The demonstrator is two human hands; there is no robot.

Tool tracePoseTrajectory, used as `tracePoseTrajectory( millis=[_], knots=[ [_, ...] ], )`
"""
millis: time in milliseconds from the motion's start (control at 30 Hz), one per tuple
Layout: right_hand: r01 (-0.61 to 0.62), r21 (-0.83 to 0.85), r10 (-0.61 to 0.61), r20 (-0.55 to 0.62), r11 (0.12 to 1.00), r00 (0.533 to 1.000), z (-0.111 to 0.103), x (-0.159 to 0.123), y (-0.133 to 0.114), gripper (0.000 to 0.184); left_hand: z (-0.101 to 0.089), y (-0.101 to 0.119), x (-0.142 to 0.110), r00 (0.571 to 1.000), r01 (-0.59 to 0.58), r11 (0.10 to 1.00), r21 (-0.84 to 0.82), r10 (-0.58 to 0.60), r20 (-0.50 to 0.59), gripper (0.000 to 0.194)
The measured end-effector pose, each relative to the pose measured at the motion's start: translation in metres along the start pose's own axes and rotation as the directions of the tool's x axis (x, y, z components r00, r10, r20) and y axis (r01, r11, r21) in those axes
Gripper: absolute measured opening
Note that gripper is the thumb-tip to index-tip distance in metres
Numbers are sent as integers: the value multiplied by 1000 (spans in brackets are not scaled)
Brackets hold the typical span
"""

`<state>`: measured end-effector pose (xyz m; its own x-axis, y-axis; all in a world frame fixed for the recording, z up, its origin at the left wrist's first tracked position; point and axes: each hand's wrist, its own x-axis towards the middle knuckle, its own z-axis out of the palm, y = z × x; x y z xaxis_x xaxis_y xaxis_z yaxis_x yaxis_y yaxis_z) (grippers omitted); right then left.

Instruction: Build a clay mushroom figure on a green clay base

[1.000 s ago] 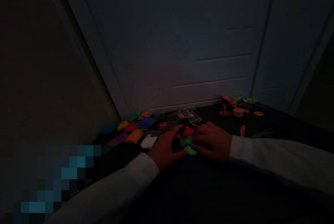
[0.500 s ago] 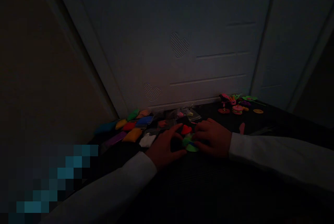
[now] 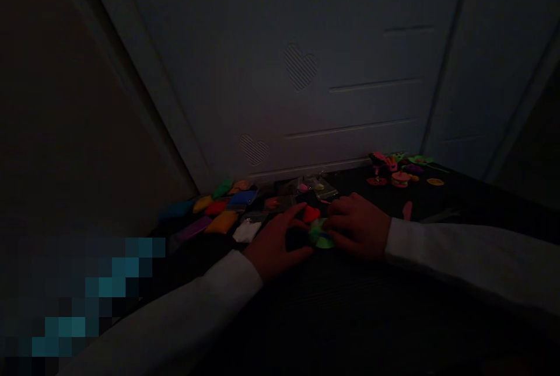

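Note:
A green clay piece (image 3: pixel 322 239) with a small blue part lies on the dark table, partly hidden by fingers. My right hand (image 3: pixel 356 228) comes at it from the right, fingers curled and closed on its edge. To its left is my left hand (image 3: pixel 276 247), thumb and forefinger stretched apart, with nothing held between them. A red clay piece (image 3: pixel 311 214) sits just behind the green one, close to my left fingertips. The dim light blurs the exact contact at the fingertips.
Several coloured clay packs, including an orange pack (image 3: pixel 222 222) and a white pack (image 3: pixel 247 231), lie left. Clear bags (image 3: pixel 322 187) stand behind. Small clay figures (image 3: pixel 399 178) are at the back right, near a pink tool (image 3: pixel 407 211). A panelled door (image 3: pixel 350 113) rises behind the table.
The view has shifted slightly and the picture is darker. My right hand has moved a little over the green clay piece, hiding more of its blue part. My left hand keeps its pose.

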<state>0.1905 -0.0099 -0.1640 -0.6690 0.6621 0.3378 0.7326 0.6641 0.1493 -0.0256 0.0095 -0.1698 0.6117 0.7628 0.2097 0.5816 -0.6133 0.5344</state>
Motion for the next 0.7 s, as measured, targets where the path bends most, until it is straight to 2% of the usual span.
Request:
tracePoseTrajectory(
  millis=[333, 567, 700],
  knots=[
    [6, 15, -6, -5, 1000, 1000, 1, 1, 2, 29, 1, 2, -1, 1000, 6, 1000, 0, -6, -25, 69],
    [-13, 66, 13, 9, 998, 1000, 3, 1, 3, 29, -5, 1, 1, 980, 109, 994, 10, -106, -171, 51],
    [-22, 98, 23, -3, 995, 1000, 3, 0, 2, 28, -13, 2, 10, 963, 124, 992, 20, -116, -244, 38]
  ],
)
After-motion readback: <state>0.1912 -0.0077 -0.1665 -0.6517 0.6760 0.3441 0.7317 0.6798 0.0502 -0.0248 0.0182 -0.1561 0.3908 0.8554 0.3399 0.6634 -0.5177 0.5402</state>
